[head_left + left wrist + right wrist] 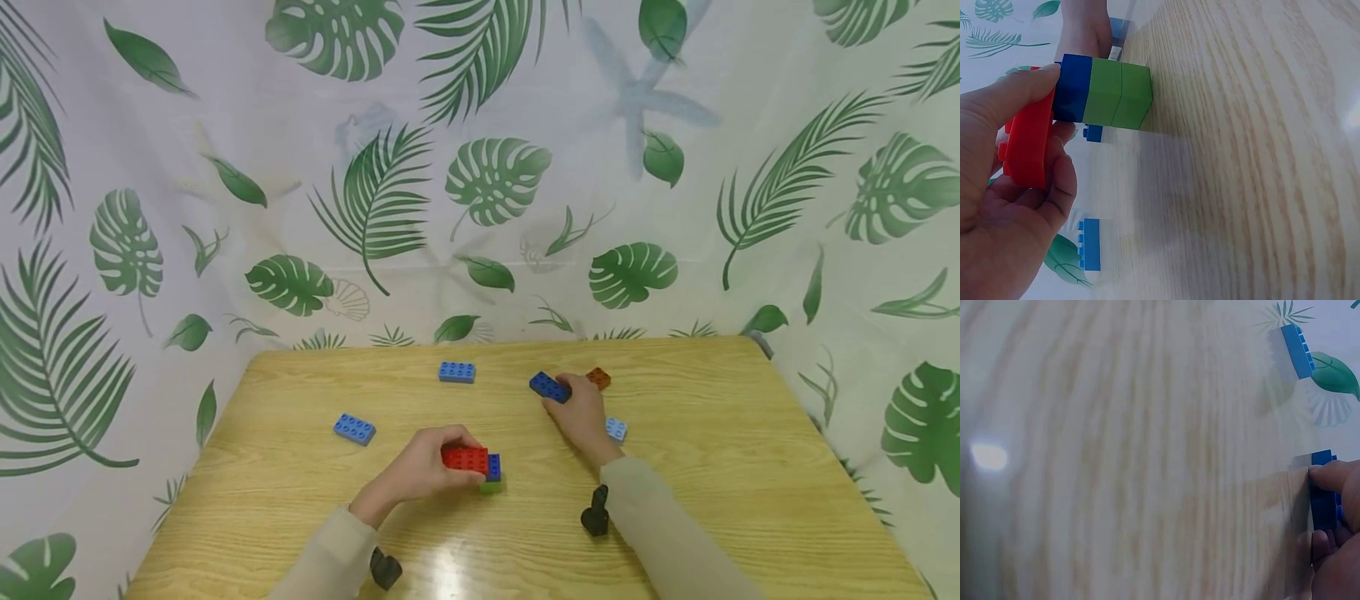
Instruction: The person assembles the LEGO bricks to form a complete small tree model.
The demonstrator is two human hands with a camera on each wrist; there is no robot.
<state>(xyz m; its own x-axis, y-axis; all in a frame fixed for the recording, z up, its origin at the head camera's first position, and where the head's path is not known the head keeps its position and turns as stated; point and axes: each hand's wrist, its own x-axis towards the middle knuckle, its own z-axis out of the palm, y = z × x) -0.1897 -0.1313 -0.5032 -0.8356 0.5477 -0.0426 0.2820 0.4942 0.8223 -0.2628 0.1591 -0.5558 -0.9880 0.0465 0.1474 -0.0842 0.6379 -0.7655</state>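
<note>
My left hand (427, 468) grips a red toy building brick (467, 458) between thumb and fingers. The red brick sits on a dark blue brick (1072, 87), which is joined to a green part (1104, 94) at the bottom of the stack. In the left wrist view the red brick overhangs the rest to one side. Further back on the right, my right hand (582, 414) pinches a separate dark blue brick (547, 386) near the table surface. Its thumb and fingers lie at that brick's sides in the right wrist view, where most of the hand is cut off.
Two blue bricks, one at the back (457, 372) and another at the left (354, 429), lie on the wooden table (300, 517). Beside my right hand are an orange-brown brick (599, 377) and a partly hidden light blue brick (616, 429). A leaf-patterned cloth (495, 183) hangs behind.
</note>
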